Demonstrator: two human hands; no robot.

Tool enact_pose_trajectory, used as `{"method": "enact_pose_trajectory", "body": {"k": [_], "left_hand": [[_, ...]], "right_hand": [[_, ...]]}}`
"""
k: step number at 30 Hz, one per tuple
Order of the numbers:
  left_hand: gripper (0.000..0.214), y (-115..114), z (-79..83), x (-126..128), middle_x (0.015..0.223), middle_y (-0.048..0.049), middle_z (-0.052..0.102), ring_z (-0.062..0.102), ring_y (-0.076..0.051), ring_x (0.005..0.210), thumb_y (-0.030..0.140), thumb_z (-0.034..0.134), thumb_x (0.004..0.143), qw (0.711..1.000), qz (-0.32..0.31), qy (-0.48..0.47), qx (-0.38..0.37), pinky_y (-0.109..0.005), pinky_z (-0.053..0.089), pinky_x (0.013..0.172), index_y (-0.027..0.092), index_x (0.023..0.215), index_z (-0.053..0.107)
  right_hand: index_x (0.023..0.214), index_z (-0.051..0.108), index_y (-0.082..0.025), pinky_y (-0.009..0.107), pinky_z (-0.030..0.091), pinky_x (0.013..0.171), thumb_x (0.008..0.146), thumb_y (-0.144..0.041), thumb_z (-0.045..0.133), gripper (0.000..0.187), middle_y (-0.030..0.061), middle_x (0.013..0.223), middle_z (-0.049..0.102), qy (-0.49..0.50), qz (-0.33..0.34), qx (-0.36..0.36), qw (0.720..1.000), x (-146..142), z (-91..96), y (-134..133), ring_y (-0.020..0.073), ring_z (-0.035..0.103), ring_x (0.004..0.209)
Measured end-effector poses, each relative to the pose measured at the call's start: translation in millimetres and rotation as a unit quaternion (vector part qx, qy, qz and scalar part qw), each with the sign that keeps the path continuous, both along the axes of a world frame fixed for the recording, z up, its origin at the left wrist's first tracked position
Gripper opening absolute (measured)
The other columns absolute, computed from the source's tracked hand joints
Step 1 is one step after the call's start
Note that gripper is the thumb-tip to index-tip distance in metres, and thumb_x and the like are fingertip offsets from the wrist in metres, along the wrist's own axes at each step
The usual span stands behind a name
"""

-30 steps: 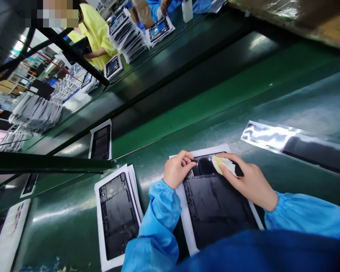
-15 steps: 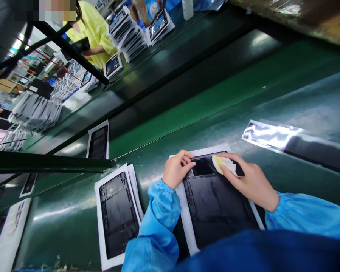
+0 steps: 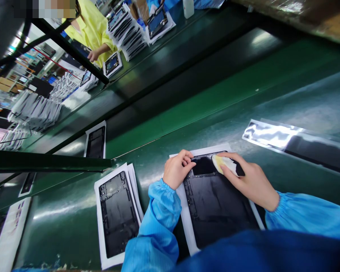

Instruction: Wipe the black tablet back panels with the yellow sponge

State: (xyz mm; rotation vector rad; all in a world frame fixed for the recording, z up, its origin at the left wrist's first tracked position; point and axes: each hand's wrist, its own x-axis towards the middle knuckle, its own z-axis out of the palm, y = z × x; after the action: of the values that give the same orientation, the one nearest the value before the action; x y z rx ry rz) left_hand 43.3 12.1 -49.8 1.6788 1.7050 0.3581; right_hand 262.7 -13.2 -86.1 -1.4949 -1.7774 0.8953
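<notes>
A black tablet back cover lies on a white sheet on the green bench in front of me. My left hand is curled, its fingertips pinching the cover's upper left edge. My right hand presses a small white and yellow cloth pad onto the cover's top right corner, fingers laid flat over it. Both arms wear blue sleeves.
A second black cover on white sheets lies to the left. Another cover rides the green conveyor belt. A shiny foil bag lies at right. Across the belt a person in yellow works beside stacks of parts.
My hands have hardly moved; the pad stays at the cover's top corner. The cover on the conveyor has drifted left. The person in yellow has shifted an arm.
</notes>
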Motion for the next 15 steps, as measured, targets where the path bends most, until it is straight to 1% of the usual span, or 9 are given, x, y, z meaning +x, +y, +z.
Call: {"method": "enact_pose_trajectory", "body": {"k": [6,9,12,15], "left_hand": [[0.021,-1.4,-0.9,0.7,0.077,0.0092,0.068,0.062,-0.008,0.069,0.013,0.071,0.08,1.0,-0.009,0.025,-0.002,-0.021,0.049,0.071,0.025,0.094,0.06],[0.021,-2.9,0.0,2.6,0.078,0.0095,0.068,0.062,-0.008,0.071,0.015,0.071,0.083,0.998,-0.02,0.057,-0.001,-0.021,0.048,0.071,0.026,0.097,0.061],[0.021,-4.8,4.4,5.8,0.081,0.0073,0.068,0.063,-0.012,0.081,0.02,0.071,0.086,0.99,-0.048,0.129,0.026,-0.022,0.047,0.072,0.028,0.102,0.061],[0.017,-9.5,10.4,8.7,0.091,0.0007,0.069,0.062,-0.018,0.094,0.028,0.07,0.088,0.967,-0.072,0.234,0.071,-0.025,0.048,0.073,0.027,0.104,0.064]], "right_hand": [[0.113,0.063,-0.025,0.029,0.036,0.045,0.09,-0.051,0.046,0.039,-0.0102,0.045,0.049,-0.003,-0.001,-0.015,1.0,0.4,0.4,0.1,0.013,0.032,0.026],[0.113,0.064,-0.025,0.029,0.036,0.046,0.09,-0.051,0.046,0.039,-0.0089,0.047,0.052,-0.006,-0.001,-0.025,1.0,0.8,0.3,0.2,0.0129,0.032,0.026],[0.113,0.064,-0.025,0.029,0.036,0.046,0.09,-0.051,0.046,0.039,-0.0092,0.046,0.05,-0.005,-0.002,-0.026,1.0,0.7,0.4,0.8,0.0131,0.033,0.027],[0.114,0.064,-0.024,0.029,0.035,0.046,0.09,-0.05,0.046,0.039,-0.0105,0.042,0.046,-0.003,-0.002,-0.021,1.0,-0.1,0.5,1.2,0.0138,0.033,0.027]]}}
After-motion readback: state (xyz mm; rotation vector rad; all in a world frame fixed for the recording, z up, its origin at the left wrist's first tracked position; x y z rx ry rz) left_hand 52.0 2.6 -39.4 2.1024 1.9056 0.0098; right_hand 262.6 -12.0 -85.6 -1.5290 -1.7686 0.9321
